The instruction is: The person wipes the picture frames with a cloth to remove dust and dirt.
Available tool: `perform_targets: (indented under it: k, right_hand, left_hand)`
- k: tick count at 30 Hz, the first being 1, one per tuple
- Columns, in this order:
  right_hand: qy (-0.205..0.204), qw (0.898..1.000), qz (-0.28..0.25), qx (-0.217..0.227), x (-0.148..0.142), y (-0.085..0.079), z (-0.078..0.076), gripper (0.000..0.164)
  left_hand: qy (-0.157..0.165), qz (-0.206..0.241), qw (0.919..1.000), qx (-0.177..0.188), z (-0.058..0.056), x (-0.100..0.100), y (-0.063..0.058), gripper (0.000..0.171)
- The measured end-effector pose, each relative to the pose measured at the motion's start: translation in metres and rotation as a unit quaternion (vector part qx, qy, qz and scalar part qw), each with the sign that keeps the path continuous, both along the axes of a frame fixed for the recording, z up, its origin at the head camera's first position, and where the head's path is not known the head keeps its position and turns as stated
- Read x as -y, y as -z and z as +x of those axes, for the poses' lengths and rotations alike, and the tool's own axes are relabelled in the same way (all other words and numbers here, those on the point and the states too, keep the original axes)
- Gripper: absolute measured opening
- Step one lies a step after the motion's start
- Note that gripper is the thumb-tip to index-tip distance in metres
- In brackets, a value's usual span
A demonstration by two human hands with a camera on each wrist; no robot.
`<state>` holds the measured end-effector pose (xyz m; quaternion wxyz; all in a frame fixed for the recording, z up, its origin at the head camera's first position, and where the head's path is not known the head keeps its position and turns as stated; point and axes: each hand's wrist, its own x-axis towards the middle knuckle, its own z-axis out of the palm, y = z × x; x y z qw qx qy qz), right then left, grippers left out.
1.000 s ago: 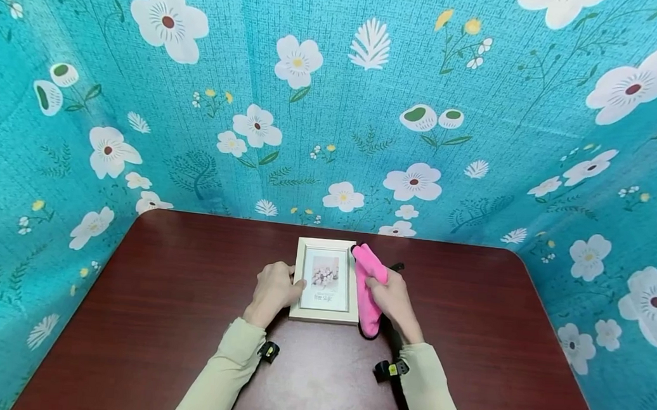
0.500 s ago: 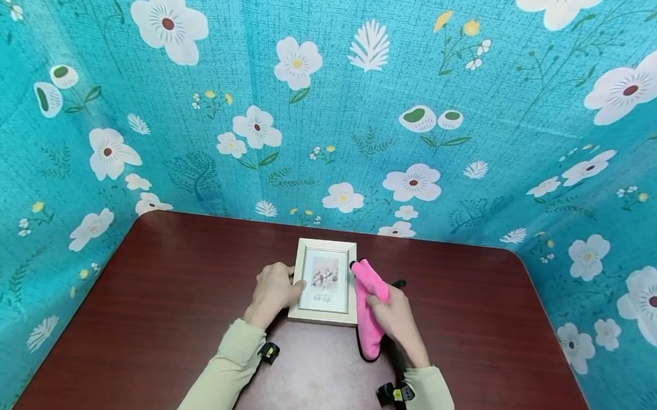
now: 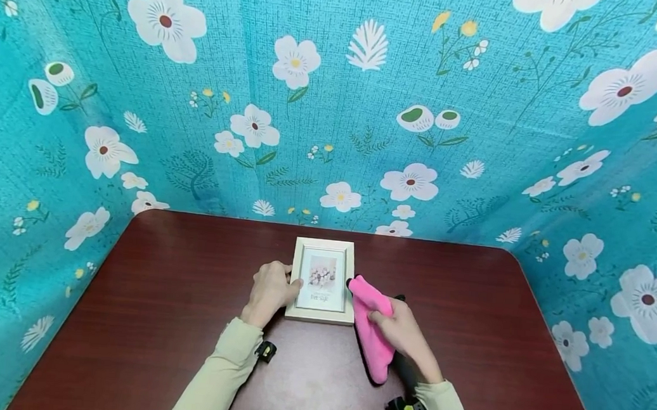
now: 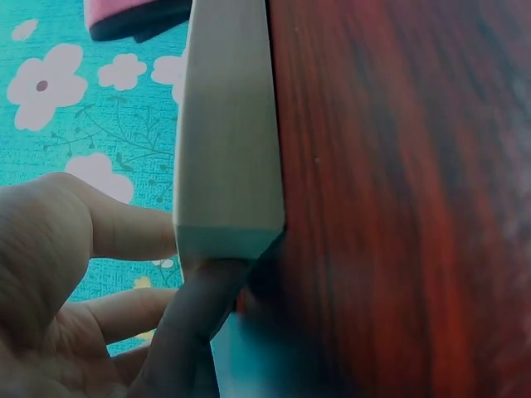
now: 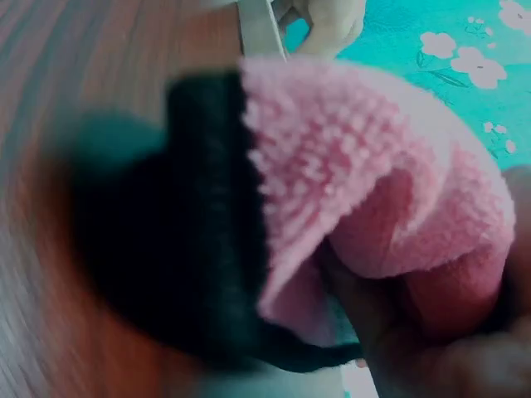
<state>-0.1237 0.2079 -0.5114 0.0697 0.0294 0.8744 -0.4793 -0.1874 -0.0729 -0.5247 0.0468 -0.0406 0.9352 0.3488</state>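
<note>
A cream picture frame (image 3: pixel 318 316) with a flower print lies face up on the table in the head view. My left hand (image 3: pixel 269 292) grips its left edge, thumb on the front border. In the left wrist view the fingers reach to the end of the frame's pale side (image 4: pixel 228 124). Bunched in my right hand (image 3: pixel 405 330) is a pink cloth (image 3: pixel 373 338) with a dark edging, its upper tip right at the frame's right edge. The right wrist view shows the fluffy cloth (image 5: pixel 332 133) folded over between thumb and fingers.
A dark red-brown wooden table (image 3: pixel 187 265) carries everything. Behind it and at both sides hangs a turquoise flowered cloth backdrop (image 3: pixel 308 165). Both wrists wear small black cameras, one on the left (image 3: pixel 265 352).
My right hand with the pink cloth has slid down along the frame's right side toward the person. The left hand and the picture frame stay nearly in place.
</note>
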Motion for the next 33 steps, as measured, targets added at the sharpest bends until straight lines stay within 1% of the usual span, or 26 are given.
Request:
perform_targets:
  k: [2,5,7,8,10,12,14,17,18,20,23,25,28,30,32,33]
  right_hand:
    - [-0.039,0.999,-0.021,0.015,-0.008,-0.004,-0.003,0.007]
    - [-0.076,0.996,-0.047,0.028,-0.023,-0.014,-0.012,0.007]
    - [-0.081,0.995,-0.06,0.022,-0.032,-0.023,-0.02,0.009]
    - [-0.076,0.995,-0.059,0.013,-0.035,-0.027,-0.025,0.009]
    - [-0.066,0.997,-0.042,-0.024,-0.039,-0.037,-0.036,0.012]
    - [-0.057,0.996,-0.017,-0.071,-0.039,-0.043,-0.05,0.02]
    - [-0.043,0.99,0.025,-0.131,-0.035,-0.045,-0.066,0.025]
    - [-0.036,0.976,0.064,-0.205,-0.024,-0.038,-0.088,0.033]
    - [-0.038,0.971,0.076,-0.224,-0.02,-0.034,-0.094,0.034]
    - [-0.057,0.962,0.096,-0.247,-0.011,-0.027,-0.104,0.039]
    - [-0.106,0.954,0.131,-0.247,0.0,-0.014,-0.115,0.045]
    - [-0.144,0.95,0.157,-0.229,0.008,-0.008,-0.117,0.05]
    - [-0.195,0.938,0.196,-0.209,0.02,-0.002,-0.116,0.044]
    - [-0.215,0.93,0.217,-0.204,0.027,0.0,-0.112,0.043]
    - [-0.224,0.921,0.233,-0.216,0.032,0.002,-0.108,0.04]
    - [-0.225,0.92,0.235,-0.218,0.035,0.002,-0.105,0.041]
  left_hand:
    - [-0.002,-0.003,1.0,-0.001,-0.001,0.002,-0.001,0.043]
    - [0.003,-0.007,1.0,0.004,0.0,0.003,-0.002,0.043]
    - [0.004,-0.008,0.9999,0.006,0.001,0.002,-0.002,0.043]
    - [0.005,-0.009,0.9999,0.007,0.002,0.002,-0.003,0.043]
    - [0.004,-0.008,0.9999,0.008,0.002,0.002,-0.003,0.043]
    - [0.002,-0.008,0.9999,0.007,0.002,0.002,-0.004,0.043]
    - [0.001,-0.009,0.9999,0.01,0.001,0.003,-0.004,0.043]
    - [0.001,-0.009,0.9998,0.016,0.001,0.003,-0.003,0.044]
    - [0.0,-0.011,0.9998,0.017,0.001,0.003,-0.003,0.043]
    - [0.0,-0.011,0.9998,0.019,0.001,0.002,-0.003,0.043]
    - [0.004,-0.01,0.9997,0.02,0.002,0.0,-0.003,0.043]
    - [0.007,-0.006,0.9998,0.017,0.002,-0.001,-0.003,0.044]
    - [0.007,-0.011,0.9999,0.01,0.003,-0.002,-0.004,0.043]
    - [0.004,-0.012,0.9999,0.002,0.003,-0.001,-0.005,0.042]
    - [0.0,-0.012,0.9999,-0.002,0.002,0.0,-0.005,0.042]
    - [0.0,-0.011,0.9999,-0.002,0.002,0.001,-0.005,0.042]
